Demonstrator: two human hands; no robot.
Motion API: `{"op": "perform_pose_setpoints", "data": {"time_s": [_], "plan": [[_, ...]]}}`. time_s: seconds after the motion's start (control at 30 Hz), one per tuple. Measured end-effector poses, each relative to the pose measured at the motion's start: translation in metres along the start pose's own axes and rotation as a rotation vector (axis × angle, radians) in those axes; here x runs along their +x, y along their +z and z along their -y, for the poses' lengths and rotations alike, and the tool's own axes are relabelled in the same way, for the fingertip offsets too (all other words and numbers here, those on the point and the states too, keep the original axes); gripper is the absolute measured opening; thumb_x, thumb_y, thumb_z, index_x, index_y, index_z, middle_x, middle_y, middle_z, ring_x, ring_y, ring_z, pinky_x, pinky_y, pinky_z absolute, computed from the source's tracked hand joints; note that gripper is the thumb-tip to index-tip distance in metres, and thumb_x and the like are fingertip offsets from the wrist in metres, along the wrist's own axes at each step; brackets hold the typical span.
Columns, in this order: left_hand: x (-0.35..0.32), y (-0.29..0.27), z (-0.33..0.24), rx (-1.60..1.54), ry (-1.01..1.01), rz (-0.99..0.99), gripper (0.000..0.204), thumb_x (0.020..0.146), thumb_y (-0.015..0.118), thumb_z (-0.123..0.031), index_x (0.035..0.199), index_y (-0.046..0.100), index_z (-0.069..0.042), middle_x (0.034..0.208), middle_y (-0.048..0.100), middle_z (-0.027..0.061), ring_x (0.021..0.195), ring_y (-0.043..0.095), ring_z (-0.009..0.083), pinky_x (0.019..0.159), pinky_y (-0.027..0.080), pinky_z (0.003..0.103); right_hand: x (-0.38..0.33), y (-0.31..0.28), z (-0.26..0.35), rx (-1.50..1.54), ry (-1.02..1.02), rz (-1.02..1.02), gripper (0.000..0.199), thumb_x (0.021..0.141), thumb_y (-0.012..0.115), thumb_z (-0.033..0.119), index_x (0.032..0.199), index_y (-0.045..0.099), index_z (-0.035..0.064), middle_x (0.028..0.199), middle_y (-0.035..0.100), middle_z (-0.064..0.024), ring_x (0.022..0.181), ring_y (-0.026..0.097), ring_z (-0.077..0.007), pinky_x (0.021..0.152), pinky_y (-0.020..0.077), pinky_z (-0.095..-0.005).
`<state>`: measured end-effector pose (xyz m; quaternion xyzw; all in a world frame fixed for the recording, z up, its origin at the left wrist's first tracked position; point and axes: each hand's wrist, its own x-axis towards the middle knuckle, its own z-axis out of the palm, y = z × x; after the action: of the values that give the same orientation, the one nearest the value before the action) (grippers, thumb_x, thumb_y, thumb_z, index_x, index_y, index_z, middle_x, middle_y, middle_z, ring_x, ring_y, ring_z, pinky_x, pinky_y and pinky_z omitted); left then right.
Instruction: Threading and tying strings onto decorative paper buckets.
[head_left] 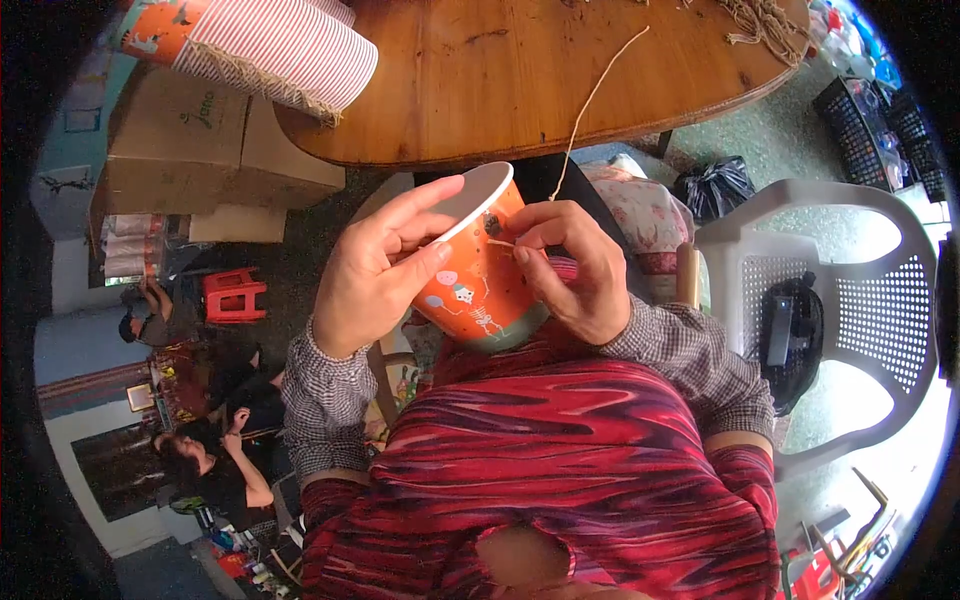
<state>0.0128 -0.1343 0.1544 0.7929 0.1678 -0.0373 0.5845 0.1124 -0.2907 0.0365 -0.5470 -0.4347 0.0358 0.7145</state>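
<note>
An orange paper cup (470,290) with a green base and small printed figures is tilted in front of my chest. My left hand (378,262) grips it near the white rim, with the thumb outside and fingers reaching over the opening. Against the cup's right side, my right hand (582,268) is closed in a pinch on a thin twine (583,110). One end of this twine runs up from the fingers onto the table. A short piece crosses the cup wall by the fingertips.
Stacked paper cups (290,50) lie on the wooden table (450,100) at the far left, twine along them. More twine (765,25) is bundled at the far right. Cardboard boxes (180,130) stand left, a grey plastic chair (850,250) right. Two people sit at the left.
</note>
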Motion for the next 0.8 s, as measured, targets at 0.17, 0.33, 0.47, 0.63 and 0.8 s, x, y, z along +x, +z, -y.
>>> {"op": "perform_pose_setpoints", "data": {"time_s": [0.17, 0.33, 0.47, 0.63, 0.8], "plan": [[0.0, 0.001, 0.001, -0.007, 0.02, 0.003, 0.045, 0.09, 0.05, 0.006, 0.133, 0.042, 0.0, 0.11, 0.061, 0.0131, 0.097, 0.06, 0.0139, 0.081, 0.054, 0.027, 0.002, 0.001, -0.001, -0.026, -0.013, -0.013, 0.012, 0.079, 0.062, -0.001, 0.088, 0.055, 0.0005, 0.094, 0.06, -0.0155, 0.086, 0.061, -0.0288, 0.076, 0.0488, -0.0341], [-0.001, 0.007, 0.001, 0.044, 0.092, -0.04, 0.04, 0.087, 0.052, 0.01, 0.126, 0.047, 0.003, 0.1, 0.05, 0.0057, 0.094, 0.06, 0.0129, 0.077, 0.056, 0.025, 0.003, 0.0, -0.001, -0.052, -0.037, -0.019, 0.013, 0.078, 0.064, -0.001, 0.088, 0.055, 0.0006, 0.092, 0.06, -0.0152, 0.086, 0.061, -0.0285, 0.075, 0.0492, -0.0342], [-0.001, 0.009, -0.001, 0.091, 0.12, -0.041, 0.04, 0.086, 0.052, 0.011, 0.125, 0.048, 0.003, 0.096, 0.044, 0.0039, 0.092, 0.059, 0.0115, 0.077, 0.056, 0.023, 0.002, 0.001, -0.002, -0.065, -0.034, -0.017, 0.014, 0.078, 0.064, -0.001, 0.087, 0.055, 0.0007, 0.092, 0.06, -0.0147, 0.086, 0.061, -0.0285, 0.074, 0.0494, -0.0344], [-0.001, 0.011, 0.0, 0.105, 0.129, -0.029, 0.039, 0.086, 0.052, 0.012, 0.124, 0.048, 0.003, 0.097, 0.043, 0.0044, 0.089, 0.057, 0.0096, 0.078, 0.056, 0.023, 0.002, 0.0, -0.003, -0.064, -0.037, -0.017, 0.014, 0.078, 0.065, 0.0, 0.087, 0.055, 0.0008, 0.093, 0.059, -0.0145, 0.086, 0.061, -0.0287, 0.074, 0.0493, -0.0345], [-0.003, 0.01, -0.002, 0.131, 0.123, -0.017, 0.04, 0.086, 0.052, 0.012, 0.124, 0.048, 0.003, 0.095, 0.044, 0.0041, 0.086, 0.056, 0.0092, 0.079, 0.056, 0.024, 0.003, 0.001, -0.001, -0.08, -0.044, -0.02, 0.014, 0.076, 0.065, 0.0, 0.087, 0.056, 0.0008, 0.092, 0.059, -0.0139, 0.085, 0.06, -0.0286, 0.074, 0.049, -0.0352]]}}
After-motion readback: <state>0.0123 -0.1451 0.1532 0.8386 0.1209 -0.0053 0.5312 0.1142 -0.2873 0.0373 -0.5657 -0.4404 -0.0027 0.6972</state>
